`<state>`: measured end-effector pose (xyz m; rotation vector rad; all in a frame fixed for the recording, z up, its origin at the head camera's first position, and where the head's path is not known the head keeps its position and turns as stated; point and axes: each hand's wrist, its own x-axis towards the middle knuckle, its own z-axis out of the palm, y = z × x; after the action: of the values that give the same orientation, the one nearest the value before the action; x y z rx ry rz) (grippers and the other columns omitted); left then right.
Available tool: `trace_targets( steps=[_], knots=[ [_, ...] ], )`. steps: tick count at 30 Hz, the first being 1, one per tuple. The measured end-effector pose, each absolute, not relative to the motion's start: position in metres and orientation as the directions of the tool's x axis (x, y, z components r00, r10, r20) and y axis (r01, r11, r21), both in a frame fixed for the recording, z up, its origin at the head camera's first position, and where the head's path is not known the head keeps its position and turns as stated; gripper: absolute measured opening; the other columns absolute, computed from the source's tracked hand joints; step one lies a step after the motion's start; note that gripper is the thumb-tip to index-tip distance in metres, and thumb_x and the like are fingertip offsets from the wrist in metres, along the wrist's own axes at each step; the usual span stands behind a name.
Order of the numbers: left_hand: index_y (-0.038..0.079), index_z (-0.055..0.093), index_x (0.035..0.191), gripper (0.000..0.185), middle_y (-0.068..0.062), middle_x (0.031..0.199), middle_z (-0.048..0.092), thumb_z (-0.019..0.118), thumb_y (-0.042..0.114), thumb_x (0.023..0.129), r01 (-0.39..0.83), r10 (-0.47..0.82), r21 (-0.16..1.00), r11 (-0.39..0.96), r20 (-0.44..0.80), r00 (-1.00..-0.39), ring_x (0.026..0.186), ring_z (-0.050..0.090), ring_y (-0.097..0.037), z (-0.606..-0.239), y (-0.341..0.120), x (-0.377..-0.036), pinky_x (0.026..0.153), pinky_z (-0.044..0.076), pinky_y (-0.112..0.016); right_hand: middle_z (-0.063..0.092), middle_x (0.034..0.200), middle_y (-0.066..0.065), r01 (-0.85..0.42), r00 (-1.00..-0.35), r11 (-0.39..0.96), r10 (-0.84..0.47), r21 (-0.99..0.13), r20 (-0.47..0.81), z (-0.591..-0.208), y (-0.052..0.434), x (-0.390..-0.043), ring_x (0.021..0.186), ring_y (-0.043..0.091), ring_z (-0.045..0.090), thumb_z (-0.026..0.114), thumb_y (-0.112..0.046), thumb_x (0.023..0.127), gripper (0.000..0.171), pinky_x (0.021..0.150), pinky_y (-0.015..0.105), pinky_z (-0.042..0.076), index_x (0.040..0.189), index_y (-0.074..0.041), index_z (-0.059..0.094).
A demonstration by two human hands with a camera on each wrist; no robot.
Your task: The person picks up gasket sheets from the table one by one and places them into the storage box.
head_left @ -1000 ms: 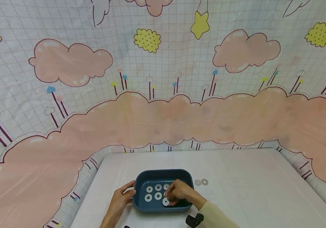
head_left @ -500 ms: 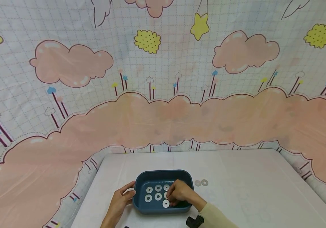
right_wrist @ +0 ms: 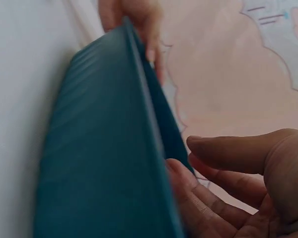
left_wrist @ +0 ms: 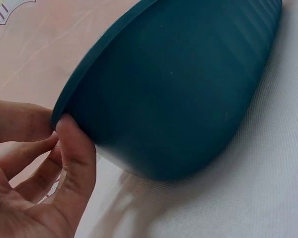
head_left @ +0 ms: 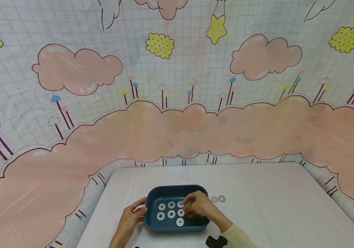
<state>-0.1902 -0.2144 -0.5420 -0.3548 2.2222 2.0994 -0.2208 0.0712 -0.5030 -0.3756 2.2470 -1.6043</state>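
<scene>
A dark blue rectangular tray (head_left: 164, 227) stands on the white table, with several flat metal washers (head_left: 171, 214) laid in rows on its floor. My left hand (head_left: 130, 215) pinches the tray's left rim; the left wrist view has the thumb (left_wrist: 78, 163) against the outer wall just under the lip. Over the right half of the tray hovers my right hand (head_left: 197, 205), partly covering the washers at the upper right. Its thumb (right_wrist: 228, 151) stands apart from the loosely bent fingers in the right wrist view, and nothing shows between them.
Two more washers (head_left: 222, 198) lie on the table just right of the tray's far corner. The white tabletop (head_left: 272, 206) stretches away to the right. Behind it hangs a cloth (head_left: 177, 131) printed with clouds and stars.
My right hand has lifted slightly up and to the right from the washers in the tray, uncovering the middle-row washer. The left hand keeps its hold on the rim.
</scene>
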Motion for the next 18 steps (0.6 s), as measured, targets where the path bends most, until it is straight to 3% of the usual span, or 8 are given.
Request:
trace_targets(
  steps=[9, 18],
  knots=[
    [0.001, 0.054, 0.138, 0.048, -0.017, 0.129, 0.055, 0.063, 0.006, 0.091, -0.209, -0.126, 0.976, 0.066, -0.199, -0.972, 0.092, 0.063, -0.018, -0.54, -0.213, -0.19, 0.076, 0.056, -0.03, 0.069, 0.085, 0.007, -0.047, -0.909, 0.208, -0.414, -0.977, -0.045, -0.491, 0.088, -0.218, 0.076, 0.02, 0.072, 0.072, -0.009, 0.086, 0.022, 0.066, 0.034, 0.06, 0.105, 0.001, 0.07],
    [0.001, 0.054, 0.139, 0.049, -0.017, 0.129, 0.056, 0.063, 0.006, 0.091, -0.213, -0.128, 0.975, 0.06, -0.204, -0.971, 0.093, 0.063, -0.018, -0.541, -0.214, -0.19, 0.075, 0.056, -0.031, 0.071, 0.097, 0.019, -0.082, -0.897, 0.127, -0.441, -0.989, 0.018, -0.484, 0.108, -0.217, 0.087, 0.03, 0.072, 0.07, -0.016, 0.09, 0.029, 0.074, 0.037, 0.06, 0.113, 0.002, 0.067]
  ],
)
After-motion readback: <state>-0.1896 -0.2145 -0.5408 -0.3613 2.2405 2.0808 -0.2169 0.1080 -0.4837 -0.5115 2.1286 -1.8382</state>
